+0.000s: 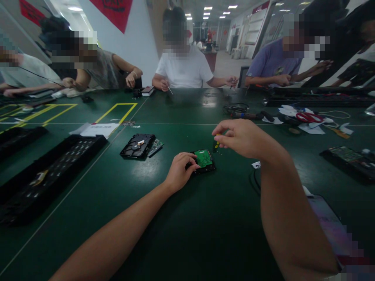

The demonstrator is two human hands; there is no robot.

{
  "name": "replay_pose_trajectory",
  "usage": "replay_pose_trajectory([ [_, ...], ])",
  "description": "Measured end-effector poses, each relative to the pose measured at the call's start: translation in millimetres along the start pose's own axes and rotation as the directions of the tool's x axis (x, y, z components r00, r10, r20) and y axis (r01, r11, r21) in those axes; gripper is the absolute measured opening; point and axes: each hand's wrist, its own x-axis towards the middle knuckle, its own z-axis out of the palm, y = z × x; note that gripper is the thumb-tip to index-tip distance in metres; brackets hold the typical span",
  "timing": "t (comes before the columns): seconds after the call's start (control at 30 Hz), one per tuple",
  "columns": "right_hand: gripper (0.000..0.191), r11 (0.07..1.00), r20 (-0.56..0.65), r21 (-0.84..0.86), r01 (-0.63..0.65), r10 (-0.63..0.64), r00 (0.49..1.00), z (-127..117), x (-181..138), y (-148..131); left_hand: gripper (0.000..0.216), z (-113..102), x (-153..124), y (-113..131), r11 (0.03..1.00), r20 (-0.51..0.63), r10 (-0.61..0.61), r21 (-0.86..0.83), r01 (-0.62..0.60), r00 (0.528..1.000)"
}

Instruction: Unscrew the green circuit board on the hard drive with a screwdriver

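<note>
On the green tabletop lies a hard drive (204, 159), its green circuit board facing up. My left hand (183, 168) grips it by the left side, thumb and fingers closed on the case. Just beyond its right corner, my right hand (238, 138) pinches the yellow-and-black handle of a small screwdriver (216, 144). The screwdriver points down; its tip is too dark to make out. Tiny screws (219, 153) lie on the table beside it. Left of my hands sits another black drive case (137, 146), with a loose circuit board (156, 147) against it.
A long black tray (55, 171) stands at left, near a sheet of paper (95, 130). At right are a phone (331, 222), a black device with a board (350, 162) and a cluster of cables (312, 117). Several people sit across the table.
</note>
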Motion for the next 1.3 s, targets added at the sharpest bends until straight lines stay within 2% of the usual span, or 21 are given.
replay_pose_trajectory([
  [0.1,0.021,0.999,-0.015,-0.036,0.03,-0.031,0.999,0.5,0.9,0.1,0.006,1.5,-1.0,-0.9,0.999,-0.005,0.02,0.049,-0.02,1.0],
  [0.2,0.021,0.998,-0.02,-0.046,0.042,-0.043,0.999,1.2,1.9,1.2,0.027,3.0,-3.1,-0.6,0.987,-0.001,0.015,0.159,-0.015,1.0],
  [0.27,0.019,0.999,-0.034,-0.043,0.003,-0.005,0.999,1.3,2.2,2.5,0.039,3.6,-4.5,0.4,0.973,0.021,0.004,0.231,-0.008,1.0],
  [0.43,0.023,0.994,-0.019,-0.013,-0.109,0.109,0.994,0.4,1.5,3.4,0.049,3.0,-6.0,3.5,0.948,0.109,0.0,0.317,-0.035,0.994],
  [0.53,0.015,0.997,0.008,0.015,-0.075,0.075,0.997,-0.1,0.5,1.7,0.051,2.7,-5.8,4.1,0.94,0.13,-0.001,0.337,-0.043,0.991],
  [0.73,0.02,1.0,0.011,-0.027,0.009,-0.009,1.0,0.9,1.0,0.7,0.051,4.2,-5.4,3.2,0.939,0.125,-0.005,0.341,-0.038,0.992],
  [0.9,0.018,0.997,-0.04,-0.051,-0.064,0.062,0.997,-0.1,1.5,-0.1,0.051,4.7,-5.6,2.4,0.94,0.128,-0.001,0.339,-0.042,0.992],
  [1.0,0.018,0.994,-0.016,-0.016,-0.11,0.11,0.994,-1.3,0.2,-2.8,0.051,4.7,-5.8,2.2,0.939,0.127,-0.004,0.342,-0.04,0.992],
  [1.13,0.01,0.992,0.047,0.073,-0.102,0.099,0.994,-1.0,-0.8,-4.8,0.05,5.5,-5.9,2.2,0.937,0.122,0.005,0.346,-0.047,0.993],
  [1.3,0.018,0.995,0.033,0.06,-0.077,0.075,0.997,0.4,1.0,0.3,0.049,5.8,-6.3,1.9,0.938,0.119,0.005,0.344,-0.046,0.993],
])
